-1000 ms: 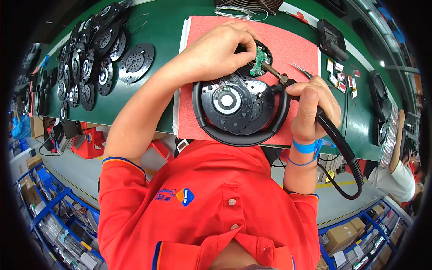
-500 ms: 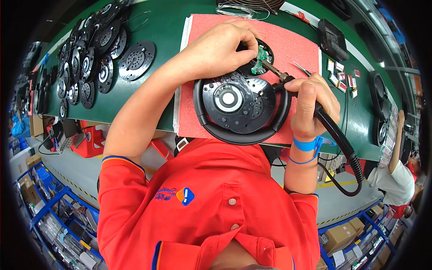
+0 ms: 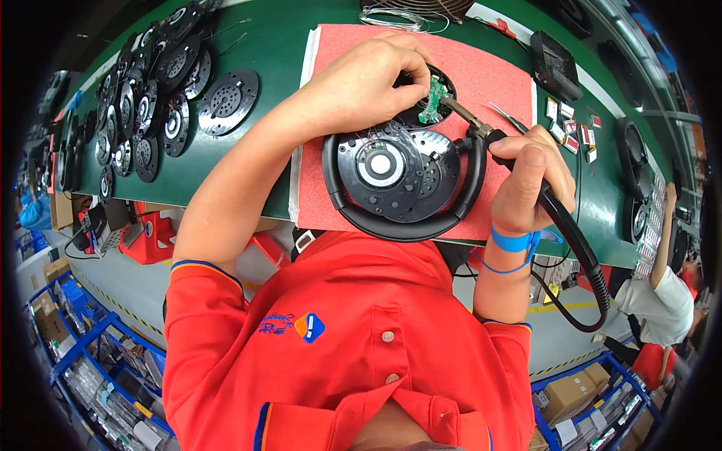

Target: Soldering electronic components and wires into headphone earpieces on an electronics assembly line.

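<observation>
My right hand (image 3: 535, 177) is closed around the dark handle of a soldering iron (image 3: 470, 119). The iron's metal tip points left at a small green circuit board (image 3: 434, 102), at or just over its right edge. That board sits in the round black ear cup of a headphone (image 3: 406, 231), which lies on a pink mat. My left hand (image 3: 383, 79) is bent over the same cup, thumb and fingertips pinched beside the board; what they grip is hidden. Nearer to me, two round black plates (image 3: 412, 201), one with a silver speaker driver, lie inside the headband's curve.
The pink foam mat (image 3: 496, 83) covers part of a green bench. Many black discs with drivers (image 3: 150, 105) crowd the left side. At the right are small battery-like packs (image 3: 571, 128) and a black tray (image 3: 555, 66). A wire coil (image 3: 395, 19) lies behind. Another person (image 3: 668, 301) works at far right.
My right hand and the soldering iron have shifted slightly right and back. The tip has drawn from the board's middle toward its right edge. My left hand stays nearly still.
</observation>
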Motion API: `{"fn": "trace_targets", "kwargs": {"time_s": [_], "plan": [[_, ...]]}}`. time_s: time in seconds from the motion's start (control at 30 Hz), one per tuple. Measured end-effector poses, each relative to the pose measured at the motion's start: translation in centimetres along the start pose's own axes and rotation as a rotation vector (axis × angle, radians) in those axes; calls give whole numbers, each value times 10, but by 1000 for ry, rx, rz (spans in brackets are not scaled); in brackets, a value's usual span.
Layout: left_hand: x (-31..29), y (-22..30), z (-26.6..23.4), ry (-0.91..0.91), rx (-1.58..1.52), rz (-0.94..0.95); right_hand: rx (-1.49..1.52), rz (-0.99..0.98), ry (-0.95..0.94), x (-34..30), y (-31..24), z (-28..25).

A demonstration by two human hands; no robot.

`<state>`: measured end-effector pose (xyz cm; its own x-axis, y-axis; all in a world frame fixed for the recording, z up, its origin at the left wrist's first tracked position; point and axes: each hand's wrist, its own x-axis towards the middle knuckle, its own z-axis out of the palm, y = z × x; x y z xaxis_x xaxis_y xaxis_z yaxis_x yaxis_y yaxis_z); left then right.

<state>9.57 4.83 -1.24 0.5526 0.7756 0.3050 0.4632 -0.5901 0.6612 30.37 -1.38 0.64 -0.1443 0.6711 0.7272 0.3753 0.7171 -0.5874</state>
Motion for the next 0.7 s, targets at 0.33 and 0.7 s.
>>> {"fn": "trace_targets", "kwargs": {"time_s": [0.33,0.7], "plan": [[4,11,-2,61,215,186,8,-2,-14,0,-1,0],[7,22,0,16,382,175,11,-19,-45,0,1,3]]}}
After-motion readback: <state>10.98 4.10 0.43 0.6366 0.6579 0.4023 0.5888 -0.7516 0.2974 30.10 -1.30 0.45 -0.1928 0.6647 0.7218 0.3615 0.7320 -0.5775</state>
